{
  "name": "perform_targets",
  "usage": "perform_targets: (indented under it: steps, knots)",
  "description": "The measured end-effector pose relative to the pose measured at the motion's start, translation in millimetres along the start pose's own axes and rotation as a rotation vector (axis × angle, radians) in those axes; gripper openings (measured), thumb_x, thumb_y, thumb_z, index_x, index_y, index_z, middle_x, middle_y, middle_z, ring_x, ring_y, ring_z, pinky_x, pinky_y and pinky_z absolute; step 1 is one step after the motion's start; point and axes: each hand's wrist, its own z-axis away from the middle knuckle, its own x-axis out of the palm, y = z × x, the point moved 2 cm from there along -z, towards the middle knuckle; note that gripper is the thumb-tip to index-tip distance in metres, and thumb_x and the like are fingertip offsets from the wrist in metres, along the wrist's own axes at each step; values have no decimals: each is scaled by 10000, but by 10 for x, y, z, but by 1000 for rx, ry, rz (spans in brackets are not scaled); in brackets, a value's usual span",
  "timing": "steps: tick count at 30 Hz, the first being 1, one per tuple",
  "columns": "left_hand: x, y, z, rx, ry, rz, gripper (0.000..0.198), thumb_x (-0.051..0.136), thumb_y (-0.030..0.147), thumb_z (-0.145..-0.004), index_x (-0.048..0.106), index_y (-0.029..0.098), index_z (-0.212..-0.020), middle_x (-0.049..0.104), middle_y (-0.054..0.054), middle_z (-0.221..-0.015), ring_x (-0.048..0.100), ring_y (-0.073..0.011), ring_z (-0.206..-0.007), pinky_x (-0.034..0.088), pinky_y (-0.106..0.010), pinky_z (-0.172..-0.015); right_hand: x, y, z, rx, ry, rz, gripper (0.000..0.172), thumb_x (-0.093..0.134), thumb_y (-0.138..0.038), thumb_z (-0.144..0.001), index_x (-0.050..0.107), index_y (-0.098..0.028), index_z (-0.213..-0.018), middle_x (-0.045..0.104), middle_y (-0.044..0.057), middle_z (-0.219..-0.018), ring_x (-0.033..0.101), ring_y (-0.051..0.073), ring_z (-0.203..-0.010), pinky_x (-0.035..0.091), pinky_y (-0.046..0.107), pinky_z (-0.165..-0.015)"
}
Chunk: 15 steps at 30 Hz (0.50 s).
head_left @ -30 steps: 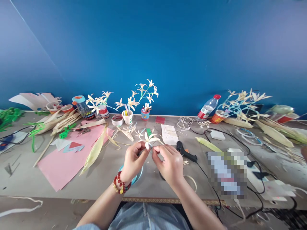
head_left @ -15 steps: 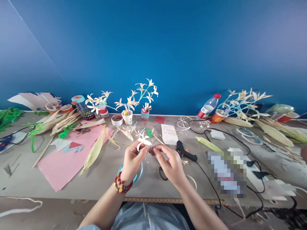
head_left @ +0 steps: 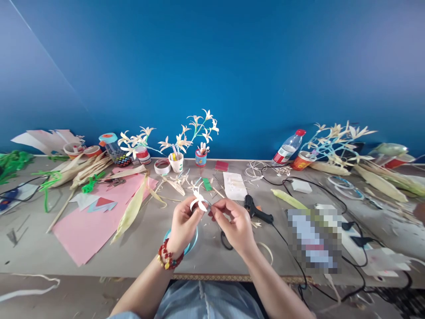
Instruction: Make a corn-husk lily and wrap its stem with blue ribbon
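Note:
My left hand [head_left: 184, 221], with red beads at its wrist, pinches a white craft flower [head_left: 198, 201] whose long petals point up and outward. Just to the right, my right hand [head_left: 234, 221] is closed, thumb against fingertips, on a thin pale-blue strip [head_left: 208, 204] that shows between the hands beside the flower. Fingers hide most of the strip and the flower's base. Under my left wrist lies a light-blue ring-shaped roll [head_left: 195, 241], partly covered. A black-handled tool [head_left: 226, 240] lies by my right hand, mostly hidden.
A black glue gun [head_left: 257, 210] with a cord lies right of my hands. Further right are a blurred-out phone [head_left: 312, 239] and a power strip [head_left: 352, 243]. Pink paper [head_left: 83, 230] and corn husks [head_left: 131, 212] lie left. Cups with finished flowers [head_left: 175, 161] stand along the wall.
The flower has turned slightly in my left hand, its petals now facing differently. The pale-blue strip shows more between my hands, which have otherwise hardly moved.

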Motion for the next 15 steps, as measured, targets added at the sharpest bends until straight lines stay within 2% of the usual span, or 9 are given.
perform_targets:
  steps: [4, 8, 10, 15]
  knots:
    - [10, 5, 3, 21, 22, 7, 231, 688, 394, -816, 660, 165, -791, 627, -11, -720, 521, -131, -659, 428, -230, -626, 28, -19, 39, -153, 96, 191, 140, 543, -207, -894, 579, -213, -759, 641, 18, -683, 598, 166, -624, 467, 263, -589]
    - [2, 13, 0, -14, 39, -5, 230, 692, 398, -815, 652, 174, -779, 593, 9, -673, 479, -118, -605, 403, -227, -588, 44, -28, 80, -266, 177, 296, 121, 538, -189, -903, 593, -221, -800, 668, 42, -738, 618, 191, -694, 486, 302, -672]
    - [-8, 33, -7, 10, 35, -4, 217, 685, 387, -824, 652, 178, -781, 580, 5, -689, 476, -124, -624, 405, -235, -607, 32, -29, 79, -231, 148, 239, 106, 547, -215, -914, 611, -221, -829, 680, 46, -754, 635, 196, -709, 501, 304, -677]
    - [-19, 117, -41, 129, -37, -5, 182, 671, 298, -848, 649, 178, -713, 545, -15, -766, 507, -161, -771, 416, -267, -737, -19, -22, 16, 57, -94, -110, 192, 544, -331, -951, 646, -201, -853, 699, 35, -760, 668, 163, -652, 521, 246, -584]
